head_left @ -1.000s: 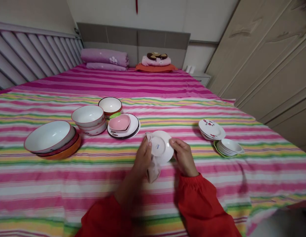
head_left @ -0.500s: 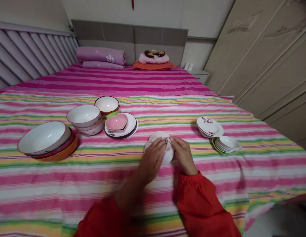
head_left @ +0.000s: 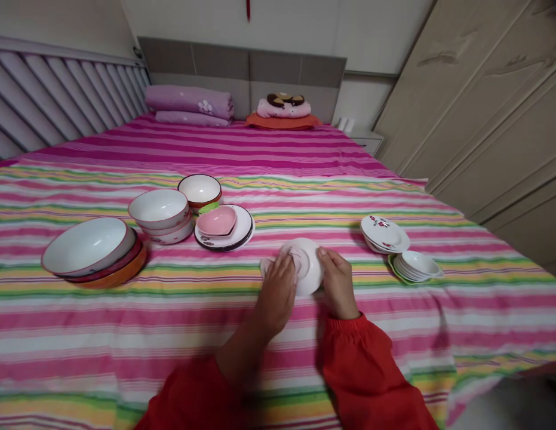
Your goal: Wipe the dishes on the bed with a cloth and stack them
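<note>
A small white plate is held over the striped cloth, with its underside and foot ring facing me. My right hand is closed on the plate's right rim, thumb on the near face. A pale pink cloth lies against the plate's left part, bunched under my left hand. The fingers of that hand press the cloth to the plate, and a loose end of it hangs out at the left.
Stacked large bowls, medium bowls and a dark-rimmed bowl stand left. Nearby, a pink heart-shaped dish rests on plates. To the right are flowered plates and small white dishes.
My left hand has slid the cloth leftward from the plate's middle, baring more of the plate's underside and ring. My right hand keeps its hold on the rim.
</note>
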{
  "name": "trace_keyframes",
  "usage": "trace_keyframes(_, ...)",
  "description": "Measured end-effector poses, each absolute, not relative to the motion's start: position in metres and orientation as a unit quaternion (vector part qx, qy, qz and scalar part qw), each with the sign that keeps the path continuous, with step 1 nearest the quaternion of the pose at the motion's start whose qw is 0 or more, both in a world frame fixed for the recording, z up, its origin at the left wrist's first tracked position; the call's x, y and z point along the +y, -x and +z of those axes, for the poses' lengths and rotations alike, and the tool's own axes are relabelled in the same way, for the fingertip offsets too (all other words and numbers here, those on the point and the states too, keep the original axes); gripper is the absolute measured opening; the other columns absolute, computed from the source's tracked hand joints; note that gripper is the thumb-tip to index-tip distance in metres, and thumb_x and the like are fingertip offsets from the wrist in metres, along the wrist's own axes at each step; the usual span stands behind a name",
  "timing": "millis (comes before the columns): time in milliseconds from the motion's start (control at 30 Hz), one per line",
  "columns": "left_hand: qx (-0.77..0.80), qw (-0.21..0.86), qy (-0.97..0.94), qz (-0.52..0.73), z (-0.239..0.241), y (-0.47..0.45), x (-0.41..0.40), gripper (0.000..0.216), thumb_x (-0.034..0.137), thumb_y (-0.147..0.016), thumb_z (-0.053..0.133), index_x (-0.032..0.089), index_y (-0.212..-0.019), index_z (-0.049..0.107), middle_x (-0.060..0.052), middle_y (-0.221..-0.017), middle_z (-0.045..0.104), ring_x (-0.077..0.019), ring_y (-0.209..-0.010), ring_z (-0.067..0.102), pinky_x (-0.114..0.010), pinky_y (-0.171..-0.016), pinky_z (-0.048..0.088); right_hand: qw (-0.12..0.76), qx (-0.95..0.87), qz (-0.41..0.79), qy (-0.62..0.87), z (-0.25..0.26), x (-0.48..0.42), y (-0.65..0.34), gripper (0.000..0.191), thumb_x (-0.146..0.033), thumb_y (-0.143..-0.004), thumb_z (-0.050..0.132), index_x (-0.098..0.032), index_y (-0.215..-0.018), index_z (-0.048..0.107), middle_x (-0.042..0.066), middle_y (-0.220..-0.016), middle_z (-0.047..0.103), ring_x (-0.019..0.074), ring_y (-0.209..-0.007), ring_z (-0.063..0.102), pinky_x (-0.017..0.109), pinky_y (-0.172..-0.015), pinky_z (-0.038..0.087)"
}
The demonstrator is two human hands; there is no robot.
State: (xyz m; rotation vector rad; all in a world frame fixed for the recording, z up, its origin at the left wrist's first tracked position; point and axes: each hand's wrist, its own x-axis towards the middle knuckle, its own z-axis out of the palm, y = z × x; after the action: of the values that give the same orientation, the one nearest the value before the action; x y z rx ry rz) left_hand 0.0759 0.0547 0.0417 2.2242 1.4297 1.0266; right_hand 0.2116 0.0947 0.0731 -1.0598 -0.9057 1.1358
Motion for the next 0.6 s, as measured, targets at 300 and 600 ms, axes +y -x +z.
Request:
trace_keyframes(300, 0.525, 0.16, -0.765, 0.335, 0.05, -0.074, 0.054, 0.049, 0.027, -0.097, 0.024, 0.014, -0.144, 0.029, -0.015, -0.152, 0.03, -0.026, -0.144, 0.017, -0.053, -0.114, 0.019, 0.594, -0.356, 0.555, 0.46, 0.071, 0.092, -0.2, 0.037, -0.05, -0.062, 0.075, -0.015, -0.071, 0.064, -0.005, -0.051, 0.052, 0.0088, -0.044, 0.039, 0.022, -0.042, 0.029)
trace_keyframes(600, 0.446, 0.252, -0.778, 0.363, 0.052, -0.078, 0.046, 0.044, 0.03, -0.097, 0.03, 0.019, -0.138, 0.043, -0.01, -0.146, 0.042, -0.0232, -0.141, 0.026, -0.049, -0.115, 0.024, 0.676, -0.326, 0.435, 0.498, 0.079, 0.095, -0.215, 0.039, -0.052, -0.068, 0.069, -0.018, -0.06, 0.052, -0.007, -0.05, 0.045, 0.0082, -0.045, 0.037, 0.022, -0.043, 0.031)
